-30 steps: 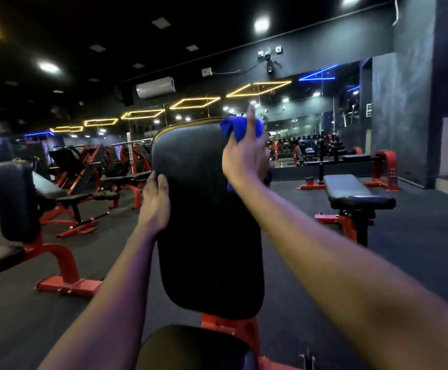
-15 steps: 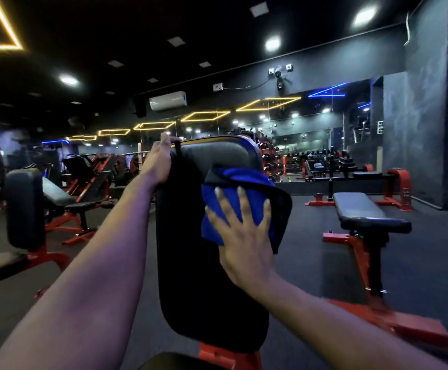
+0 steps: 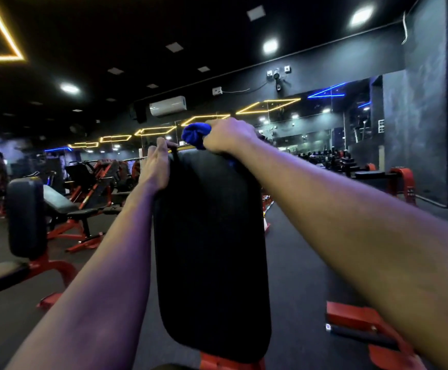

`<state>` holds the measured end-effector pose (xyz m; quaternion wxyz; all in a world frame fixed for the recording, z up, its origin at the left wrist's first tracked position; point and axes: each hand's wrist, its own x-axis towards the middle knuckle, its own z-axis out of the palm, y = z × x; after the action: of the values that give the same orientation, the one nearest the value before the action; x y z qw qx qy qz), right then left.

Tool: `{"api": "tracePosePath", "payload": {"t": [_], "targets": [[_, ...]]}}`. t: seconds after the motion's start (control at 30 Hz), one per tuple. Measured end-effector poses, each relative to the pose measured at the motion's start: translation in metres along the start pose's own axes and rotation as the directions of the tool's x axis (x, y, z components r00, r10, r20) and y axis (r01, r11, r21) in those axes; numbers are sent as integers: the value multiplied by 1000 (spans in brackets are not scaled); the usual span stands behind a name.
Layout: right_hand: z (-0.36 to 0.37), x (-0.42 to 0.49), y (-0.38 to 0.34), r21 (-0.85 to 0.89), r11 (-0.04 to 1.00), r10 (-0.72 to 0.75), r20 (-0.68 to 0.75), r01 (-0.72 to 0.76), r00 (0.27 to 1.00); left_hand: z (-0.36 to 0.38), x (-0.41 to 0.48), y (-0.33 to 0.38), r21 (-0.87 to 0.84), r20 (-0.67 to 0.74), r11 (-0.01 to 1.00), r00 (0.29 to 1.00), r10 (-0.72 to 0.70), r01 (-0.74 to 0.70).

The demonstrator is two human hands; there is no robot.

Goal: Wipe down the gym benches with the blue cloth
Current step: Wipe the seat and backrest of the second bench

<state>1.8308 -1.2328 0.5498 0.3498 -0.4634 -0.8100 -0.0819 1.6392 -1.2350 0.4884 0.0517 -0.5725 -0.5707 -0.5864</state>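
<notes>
A black padded backrest (image 3: 209, 249) of a red-framed bench stands upright right in front of me. My left hand (image 3: 156, 166) grips its upper left edge, fingers wrapped over the top corner. My right hand (image 3: 228, 136) lies over the top edge and grips the bunched blue cloth (image 3: 195, 134), which sticks out to the left of the fist. A little blue shows below the wrist on the pad's face.
Another bench with a black pad (image 3: 26, 217) on a red frame stands to the left, with more red machines behind it. A red bench foot (image 3: 356, 319) lies on the dark floor at lower right. Mirrors and a dumbbell rack (image 3: 324, 158) line the far wall.
My right hand moved up from the middle of the pad's face to its top edge, bunching the cloth. The left hand stays at the upper left corner.
</notes>
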Motion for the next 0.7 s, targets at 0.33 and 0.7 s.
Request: {"api": "tracePosePath", "payload": {"t": [0.33, 0.7], "targets": [[3, 56, 17, 63, 998, -12, 169, 2, 986, 34, 10, -4, 80, -250, 997, 968, 18, 2], [-24, 46, 15, 172, 974, 79, 354, -148, 932, 16, 20, 35, 98, -204, 979, 966, -157, 180]]}}
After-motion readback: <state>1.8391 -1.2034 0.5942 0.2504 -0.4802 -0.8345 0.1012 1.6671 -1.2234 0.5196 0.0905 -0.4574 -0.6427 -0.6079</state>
